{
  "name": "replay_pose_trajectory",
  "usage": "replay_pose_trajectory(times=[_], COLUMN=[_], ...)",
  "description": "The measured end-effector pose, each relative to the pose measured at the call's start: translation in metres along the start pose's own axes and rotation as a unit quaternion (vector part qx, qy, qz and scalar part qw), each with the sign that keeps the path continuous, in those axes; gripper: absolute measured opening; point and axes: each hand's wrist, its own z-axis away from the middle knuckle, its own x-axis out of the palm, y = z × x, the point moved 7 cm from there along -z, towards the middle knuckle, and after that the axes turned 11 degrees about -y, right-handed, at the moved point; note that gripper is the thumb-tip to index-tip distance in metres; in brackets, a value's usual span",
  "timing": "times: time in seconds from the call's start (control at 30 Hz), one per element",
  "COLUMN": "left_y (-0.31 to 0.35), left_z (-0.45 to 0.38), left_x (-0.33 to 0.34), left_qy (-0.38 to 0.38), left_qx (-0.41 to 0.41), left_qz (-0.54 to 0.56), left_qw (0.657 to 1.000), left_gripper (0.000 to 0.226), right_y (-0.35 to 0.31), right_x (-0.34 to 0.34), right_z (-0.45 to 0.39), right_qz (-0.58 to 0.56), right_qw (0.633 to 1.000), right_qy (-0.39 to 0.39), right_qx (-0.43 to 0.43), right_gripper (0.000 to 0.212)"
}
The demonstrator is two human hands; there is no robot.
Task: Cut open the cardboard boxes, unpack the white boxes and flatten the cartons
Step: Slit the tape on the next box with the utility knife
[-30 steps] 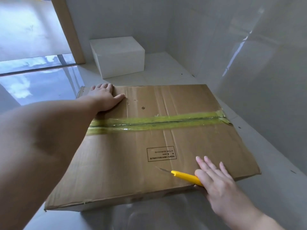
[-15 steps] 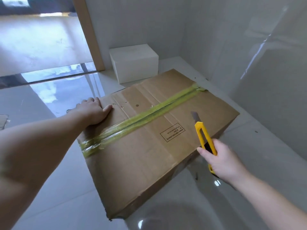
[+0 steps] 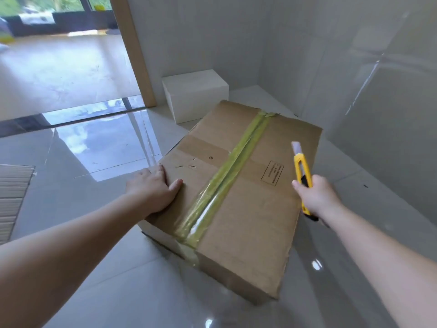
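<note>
Cardboard carton [image 3: 248,209]: tape seam [image 3: 227,183] runs lower centre to upper right.
Left hand [image 3: 155,190]: flat, pressing carton's left edge.
Right hand [image 3: 316,197]: grips yellow knife [image 3: 301,171], right of seam.

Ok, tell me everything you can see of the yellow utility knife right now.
The yellow utility knife is a slim plastic-looking snap-off cutter with a black slider section and a short grey blade extended at the top. The right hand grips its lower body, its tail end sticking out below the hand. It is held roughly upright, blade pointing up and away, above the right edge of the cardboard box, and appears clear of the box.
</note>
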Motion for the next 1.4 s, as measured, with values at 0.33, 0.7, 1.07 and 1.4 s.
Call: replay_pose_trajectory(times=[0.33, 0.7, 1.07, 1.4], left_y=[0.047, 0.14, 0.224, 0.272], left_z=[0.051, 0.11, 0.182, 0.205], left_x=[0.011, 0.019, 0.009, 0.028], left_qy=[-0.047, -0.044, 0.094, 0.106], left_qx=[0.076, 0.213, 0.443, 0.652], left_qz=[-0.079, -0.089, -0.21, -0.072], left_qw=[0.993, 0.972, 0.867, 0.747], left_gripper=[0.091, 0.094, 0.068, 0.029], right_y=[0.03, 0.065, 0.143, 0.176], right_x=[-0.01, -0.074, -0.124, -0.077], right_z=[0.048, 0.051, 0.127, 0.155], right_qz=[0.241, 0.317, 0.151, -0.195], right_qw=[0.968, 0.941, 0.962, 0.95], right_qy=[-0.051, 0.073, 0.197, 0.212], right_qx=[0.037, 0.091, 0.11, 0.12], right_gripper=[0.031, 0.026, 0.038, 0.024])
